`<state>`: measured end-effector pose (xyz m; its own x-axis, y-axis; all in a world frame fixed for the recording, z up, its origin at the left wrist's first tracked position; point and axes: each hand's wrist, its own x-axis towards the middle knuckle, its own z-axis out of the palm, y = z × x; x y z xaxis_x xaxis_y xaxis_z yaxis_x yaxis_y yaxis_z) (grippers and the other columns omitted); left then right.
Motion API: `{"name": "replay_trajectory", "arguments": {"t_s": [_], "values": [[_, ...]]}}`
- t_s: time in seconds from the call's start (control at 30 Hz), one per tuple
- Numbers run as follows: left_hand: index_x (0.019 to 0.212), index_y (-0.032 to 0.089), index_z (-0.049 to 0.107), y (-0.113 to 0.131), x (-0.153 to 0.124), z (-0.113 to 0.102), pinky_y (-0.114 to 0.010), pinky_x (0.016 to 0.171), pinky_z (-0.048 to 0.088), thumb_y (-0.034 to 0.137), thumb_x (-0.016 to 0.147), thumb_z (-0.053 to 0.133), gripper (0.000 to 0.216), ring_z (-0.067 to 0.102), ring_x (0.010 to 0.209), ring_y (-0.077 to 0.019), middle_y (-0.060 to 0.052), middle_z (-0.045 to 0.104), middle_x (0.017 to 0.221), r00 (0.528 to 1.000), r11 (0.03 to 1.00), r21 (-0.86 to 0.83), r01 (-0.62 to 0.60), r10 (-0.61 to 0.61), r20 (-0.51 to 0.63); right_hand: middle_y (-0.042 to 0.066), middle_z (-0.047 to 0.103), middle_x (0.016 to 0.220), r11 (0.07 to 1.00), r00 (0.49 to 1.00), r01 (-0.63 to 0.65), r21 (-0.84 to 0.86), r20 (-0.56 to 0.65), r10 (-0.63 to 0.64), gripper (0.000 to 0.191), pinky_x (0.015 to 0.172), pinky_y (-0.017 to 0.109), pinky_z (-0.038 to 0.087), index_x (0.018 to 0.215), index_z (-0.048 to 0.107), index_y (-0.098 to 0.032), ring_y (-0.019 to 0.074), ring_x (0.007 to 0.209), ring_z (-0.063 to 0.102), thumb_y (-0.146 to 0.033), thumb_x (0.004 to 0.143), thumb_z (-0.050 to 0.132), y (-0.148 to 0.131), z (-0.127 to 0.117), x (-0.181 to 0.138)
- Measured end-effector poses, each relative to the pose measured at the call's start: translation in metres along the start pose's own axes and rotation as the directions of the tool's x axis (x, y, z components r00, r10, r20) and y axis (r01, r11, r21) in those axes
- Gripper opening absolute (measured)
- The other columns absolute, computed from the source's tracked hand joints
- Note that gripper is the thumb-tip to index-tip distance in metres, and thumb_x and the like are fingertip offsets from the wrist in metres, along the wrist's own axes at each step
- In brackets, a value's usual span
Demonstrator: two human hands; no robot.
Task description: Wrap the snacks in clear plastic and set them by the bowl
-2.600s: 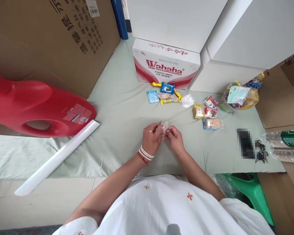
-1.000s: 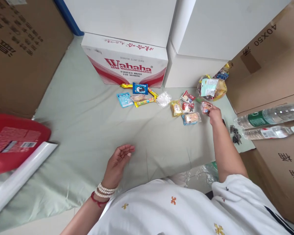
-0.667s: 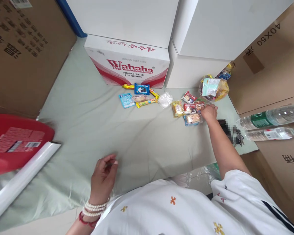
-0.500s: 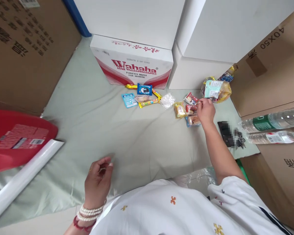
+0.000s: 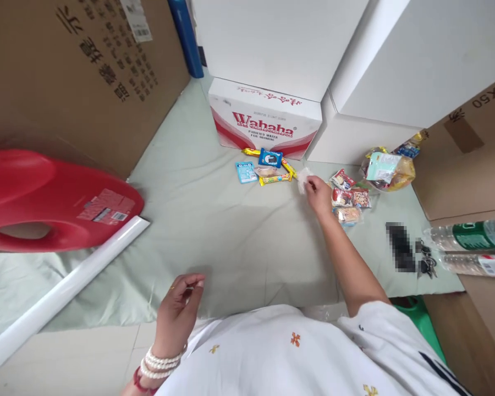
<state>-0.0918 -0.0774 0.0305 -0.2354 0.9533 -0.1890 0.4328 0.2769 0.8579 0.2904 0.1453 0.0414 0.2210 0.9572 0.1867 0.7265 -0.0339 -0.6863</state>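
My right hand reaches to the back of the cloth-covered table. Its curled fingers are closed on the crumpled clear plastic wrapper, part of which the hand covers. Left of it lie a blue snack packet, a light-blue packet, and a yellow snack stick. Just right of the hand are a red snack packet, another red packet and a blue-edged packet. My left hand hovers near the front edge, thumb and fingertips together, with nothing visible in it.
A Wahaba-style white and red carton stands behind the snacks. A bag of snacks sits at the back right. Clear bottles and keys lie right. A red jug and white roll occupy the left.
My right hand has moved left from the red packets to the clear wrapper. The left hand's thumb and fingertips have come together. The camera view has shifted left.
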Motion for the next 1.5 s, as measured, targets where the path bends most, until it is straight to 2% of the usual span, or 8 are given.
{"name": "replay_trajectory", "arguments": {"t_s": [0.17, 0.4, 0.53, 0.87, 1.0, 1.17, 1.33, 1.5], "values": [[0.089, 0.022, 0.071, 0.005, 0.011, 0.016, -0.030, 0.067, 0.051, 0.064, 0.083, 0.065, 0.043, 0.062, 0.074, -0.0190, -0.003, 0.066, 0.079, 0.985, 0.974, -0.196, 0.116, -0.087, 0.151, -0.004, 0.060, 0.068, 0.814, 0.974, -0.215, 0.540, 0.056, 0.220, 0.028, 0.058, 0.027, 0.041, 0.098, 0.071, -0.023, 0.0137, 0.057, 0.049, -0.048, 0.086, 0.068, -0.009, -0.015, -0.094], [0.105, 0.021, 0.062, 0.073, 0.039, 0.107, -0.026, 0.054, 0.049, 0.057, 0.070, 0.080, 0.053, 0.066, 0.081, -0.0194, -0.007, 0.068, 0.105, 0.865, 0.884, -0.420, 0.204, 0.037, 0.500, 0.002, 0.070, 0.085, 0.837, 0.967, -0.192, 0.512, 0.244, 0.073, 0.016, 0.068, 0.030, 0.046, 0.093, 0.079, -0.026, 0.0168, 0.072, 0.059, -0.039, 0.088, 0.071, -0.032, 0.010, -0.185], [0.080, 0.019, 0.060, 0.086, 0.052, 0.141, -0.026, 0.059, 0.047, 0.048, 0.067, 0.081, 0.038, 0.056, 0.069, -0.0141, -0.001, 0.062, 0.077, 0.847, 0.884, -0.441, 0.154, 0.111, 0.520, 0.003, 0.071, 0.089, 0.833, 0.979, -0.174, 0.525, 0.185, 0.088, 0.014, 0.072, 0.030, 0.047, 0.092, 0.080, -0.026, 0.0173, 0.079, 0.061, -0.037, 0.086, 0.073, -0.026, 0.007, -0.185], [0.076, 0.019, 0.062, 0.051, 0.058, 0.112, -0.025, 0.059, 0.045, 0.049, 0.071, 0.077, 0.034, 0.054, 0.062, -0.0120, 0.002, 0.063, 0.066, 0.940, 0.826, -0.514, 0.232, -0.053, 0.338, -0.002, 0.059, 0.072, 0.534, 0.906, -0.403, 0.744, 0.242, 0.347, 0.031, 0.057, 0.026, 0.039, 0.088, 0.067, -0.022, 0.0128, 0.060, 0.045, -0.048, 0.075, 0.077, -0.005, 0.001, -0.170], [0.077, 0.021, 0.059, 0.058, 0.053, 0.105, -0.023, 0.051, 0.038, 0.051, 0.073, 0.077, 0.035, 0.047, 0.052, -0.0093, 0.006, 0.054, 0.059, 0.978, 0.830, -0.532, 0.169, -0.073, 0.197, -0.003, 0.057, 0.068, 0.588, 0.911, -0.410, 0.697, 0.278, 0.306, 0.031, 0.054, 0.026, 0.038, 0.090, 0.067, -0.023, 0.0122, 0.057, 0.042, -0.051, 0.078, 0.075, -0.016, 0.006, -0.168], [0.074, 0.020, 0.060, 0.083, 0.041, 0.118, -0.024, 0.045, 0.032, 0.068, 0.082, 0.066, 0.049, 0.047, 0.048, -0.0091, 0.003, 0.055, 0.062, 0.848, 0.768, -0.544, 0.339, 0.000, 0.529, 0.001, 0.064, 0.077, 0.754, 0.965, -0.237, 0.612, 0.241, 0.108, 0.019, 0.063, 0.030, 0.046, 0.088, 0.075, -0.025, 0.0160, 0.068, 0.054, -0.044, 0.084, 0.076, -0.029, 0.000, -0.171], [0.077, 0.020, 0.060, 0.084, 0.040, 0.133, -0.024, 0.047, 0.032, 0.064, 0.077, 0.074, 0.047, 0.048, 0.055, -0.0109, 0.002, 0.055, 0.064, 0.820, 0.757, -0.541, 0.367, 0.012, 0.573, 0.005, 0.071, 0.093, 0.864, 0.961, -0.028, 0.503, 0.251, -0.115, 0.011, 0.070, 0.034, 0.050, 0.093, 0.081, -0.032, 0.0194, 0.078, 0.061, -0.035, 0.089, 0.072, -0.039, -0.006, -0.188], [0.073, 0.019, 0.063, 0.076, 0.046, 0.119, -0.026, 0.056, 0.037, 0.056, 0.074, 0.079, 0.040, 0.045, 0.057, -0.0106, 0.004, 0.054, 0.060, 0.837, 0.862, -0.446, 0.240, 0.048, 0.545, 0.004, 0.069, 0.088, 0.762, 0.939, -0.269, 0.590, 0.337, 0.071, 0.022, 0.062, 0.030, 0.047, 0.100, 0.079, -0.030, 0.0169, 0.068, 0.057, -0.048, 0.091, 0.070, -0.042, 0.003, -0.213]]}}
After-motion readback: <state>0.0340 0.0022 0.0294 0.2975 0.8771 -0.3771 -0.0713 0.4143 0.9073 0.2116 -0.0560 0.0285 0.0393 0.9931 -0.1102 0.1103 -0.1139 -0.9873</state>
